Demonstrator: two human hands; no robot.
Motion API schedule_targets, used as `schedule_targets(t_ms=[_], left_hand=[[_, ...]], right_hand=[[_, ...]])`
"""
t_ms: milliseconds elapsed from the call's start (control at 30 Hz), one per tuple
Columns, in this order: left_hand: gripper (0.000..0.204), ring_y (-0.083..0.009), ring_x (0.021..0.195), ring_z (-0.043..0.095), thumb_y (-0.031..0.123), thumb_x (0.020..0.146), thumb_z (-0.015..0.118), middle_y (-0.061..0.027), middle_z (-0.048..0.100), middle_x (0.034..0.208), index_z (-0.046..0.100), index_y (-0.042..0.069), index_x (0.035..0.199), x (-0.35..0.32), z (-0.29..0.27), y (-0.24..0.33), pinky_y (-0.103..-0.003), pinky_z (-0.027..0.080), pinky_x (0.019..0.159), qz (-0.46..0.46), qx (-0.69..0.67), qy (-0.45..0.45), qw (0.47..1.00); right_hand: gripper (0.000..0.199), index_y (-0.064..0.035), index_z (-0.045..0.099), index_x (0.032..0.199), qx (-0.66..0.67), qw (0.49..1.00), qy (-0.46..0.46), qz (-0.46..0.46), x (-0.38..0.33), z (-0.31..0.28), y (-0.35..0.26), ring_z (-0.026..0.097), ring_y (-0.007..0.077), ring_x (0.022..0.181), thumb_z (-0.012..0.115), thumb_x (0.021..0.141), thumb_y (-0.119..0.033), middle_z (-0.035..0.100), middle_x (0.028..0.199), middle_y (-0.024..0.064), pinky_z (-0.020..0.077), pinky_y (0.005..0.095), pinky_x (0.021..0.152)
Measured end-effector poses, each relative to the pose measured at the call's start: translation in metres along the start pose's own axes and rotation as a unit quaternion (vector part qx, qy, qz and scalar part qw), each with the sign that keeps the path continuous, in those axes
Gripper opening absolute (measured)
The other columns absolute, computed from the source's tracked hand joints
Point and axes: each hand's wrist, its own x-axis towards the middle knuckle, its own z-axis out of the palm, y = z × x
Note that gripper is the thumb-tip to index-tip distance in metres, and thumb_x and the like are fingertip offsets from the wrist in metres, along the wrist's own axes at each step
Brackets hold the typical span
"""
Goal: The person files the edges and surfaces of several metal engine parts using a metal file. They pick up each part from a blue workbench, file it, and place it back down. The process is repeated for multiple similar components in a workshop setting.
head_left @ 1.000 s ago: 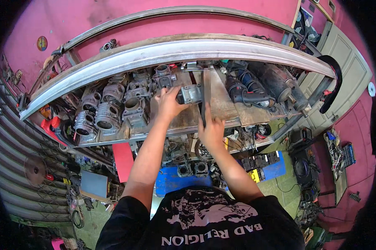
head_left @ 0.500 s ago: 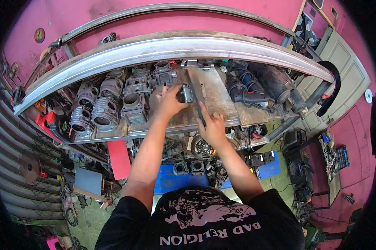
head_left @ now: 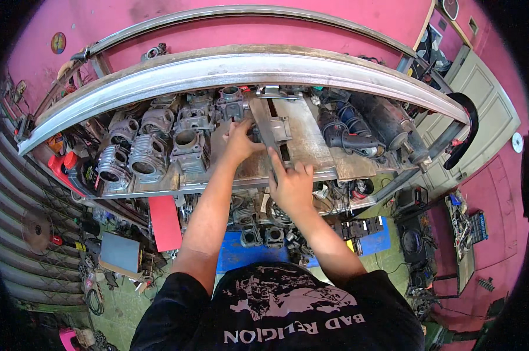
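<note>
Both hands sit a little higher on the shelf than a second ago, the left one now further up the metal plate and the right hand trailing below it. Nearest the camera, at the bottom of the frame, a person in a black printed shirt [head_left: 288, 316] reaches upward with bare forearms over a blue mat [head_left: 241, 257] littered with small engine parts on the floor. Centre frame, the right hand [head_left: 292, 186] lies flat, fingers spread, pressing on the front edge of the grey metal plate [head_left: 302, 137], which rests on the workbench shelf [head_left: 159, 188] just right of centre. Slightly above, the left hand [head_left: 240, 141] closes its fingers around a small grey metal block [head_left: 279, 127] standing on that plate. Left of the hands, a cluster of finned engine cylinders [head_left: 148, 157] fills the shelf; to the right lie a black power tool [head_left: 340, 136] and a dark exhaust pipe [head_left: 387, 126]. A curved steel rail [head_left: 229, 67] arches across the upper frame before a pink wall [head_left: 159, 17].
</note>
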Motion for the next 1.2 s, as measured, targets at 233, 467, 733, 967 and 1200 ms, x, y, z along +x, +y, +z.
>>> schedule_targets(t_ms=[233,467,733,967,1200], left_hand=[[0.094,-0.0355,0.141,0.044,0.039,0.061,0.096,-0.0102,0.061,0.144,0.06,0.022,0.146,-0.015,0.018,-0.02,-0.074,0.025,0.111,0.067,0.018,0.023,0.997],[0.091,-0.0332,0.14,0.046,0.035,0.057,0.096,-0.0084,0.066,0.135,0.063,0.019,0.141,-0.016,0.01,-0.014,-0.069,0.025,0.111,0.073,0.019,0.058,0.996],[0.088,-0.032,0.134,0.053,0.039,0.057,0.096,-0.0055,0.072,0.129,0.065,0.017,0.137,-0.048,-0.041,0.042,-0.082,0.017,0.112,0.104,0.192,0.063,0.974],[0.081,-0.0303,0.137,0.053,0.039,0.061,0.096,-0.0041,0.072,0.129,0.066,0.016,0.133,-0.036,-0.015,0.042,-0.087,0.013,0.112,0.062,0.185,0.091,0.977],[0.083,-0.028,0.136,0.054,0.043,0.062,0.095,-0.004,0.073,0.131,0.066,0.019,0.137,-0.028,-0.023,0.041,-0.087,0.012,0.111,0.105,0.195,0.06,0.973]], right_hand=[[0.075,-0.0206,0.054,0.155,0.018,0.999,-0.023,0.031,-0.065,-0.01,-0.008,0.059,0.0279,0.076,0.08,0.085,-0.025,0.062,0.065,0.0092,0.0373,0.0451,0.078],[0.076,-0.0211,0.051,0.157,0.025,0.998,-0.003,0.053,-0.042,-0.016,0.004,0.059,0.0267,0.077,0.079,0.086,-0.024,0.063,0.066,0.0055,0.0376,0.0436,0.076],[0.067,-0.0231,0.044,0.161,0.296,0.933,-0.008,0.207,-0.022,0.024,0.035,0.065,0.0443,0.077,0.067,0.098,-0.025,0.065,0.074,0.0247,0.05,0.0533,0.08],[0.074,-0.0091,0.039,0.162,0.173,0.975,0.012,0.138,-0.081,0.038,0.003,0.063,0.0424,0.074,0.068,0.095,-0.021,0.066,0.076,0.0226,0.0489,0.0512,0.077],[0.07,-0.0097,0.038,0.162,0.264,0.942,-0.014,0.205,-0.026,0.055,0.03,0.064,0.0462,0.069,0.065,0.098,-0.021,0.065,0.074,0.0269,0.0507,0.054,0.068]])
